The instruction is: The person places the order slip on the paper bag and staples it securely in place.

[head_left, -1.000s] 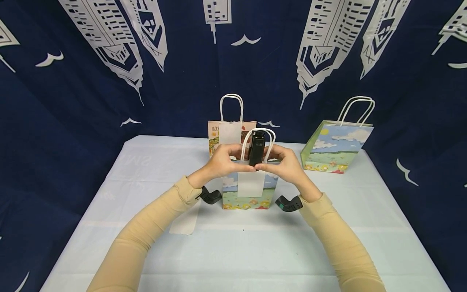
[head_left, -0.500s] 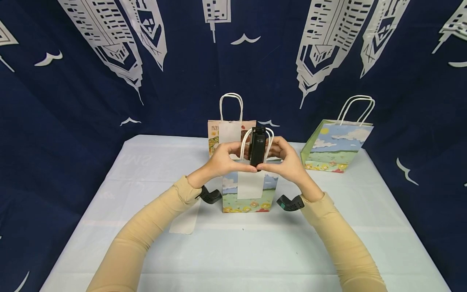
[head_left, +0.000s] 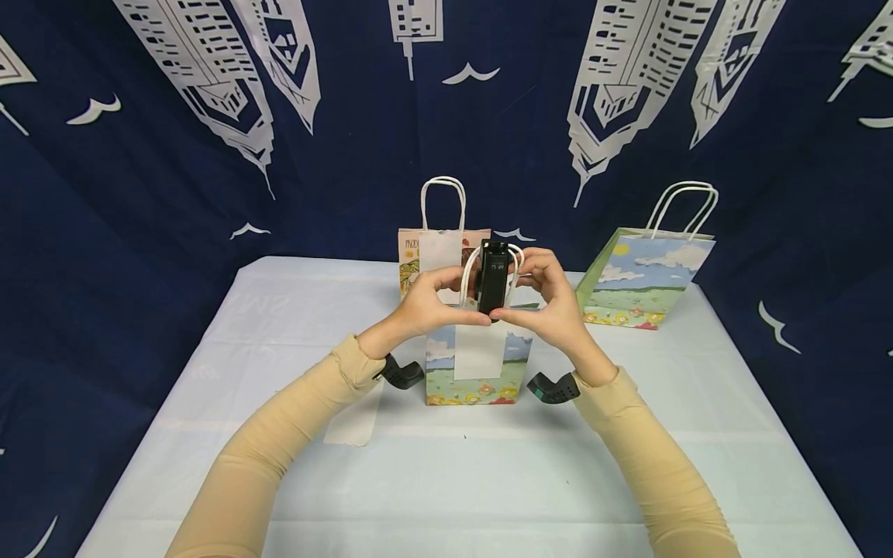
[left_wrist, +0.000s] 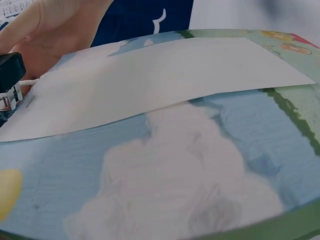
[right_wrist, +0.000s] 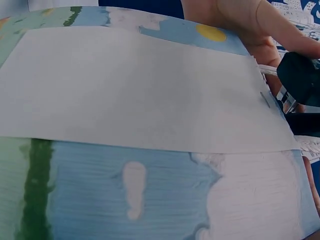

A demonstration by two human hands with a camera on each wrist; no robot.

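A black stapler [head_left: 494, 275] stands on end at the top edge of a small paper gift bag [head_left: 439, 384] with a meadow print and white handles. Both hands hold the stapler: the left hand [head_left: 427, 302] from the left, the right hand [head_left: 558, 310] from the right, their thumbs meeting near its lower end. Other fingers reach behind it, partly hidden by the handles. A white card [head_left: 479, 356] hangs flat on the bag's front. Near the card's upper edge a staple [right_wrist: 265, 99] shows in the right wrist view, close to the stapler's metal end.
Behind stands a pink-orange gift bag [head_left: 408, 256] with a white card on its front. A second meadow-print bag [head_left: 638, 283] leans at the right rear. White paper [head_left: 352, 422] lies on the white table [head_left: 460, 496], left of the front bag. A dark blue curtain [head_left: 349, 155] hangs behind.
The stapler has risen slightly between the hands. The right hand's fingers have lifted higher, while the thumbs stay near its lower end. The front bag's base has shifted slightly nearer.
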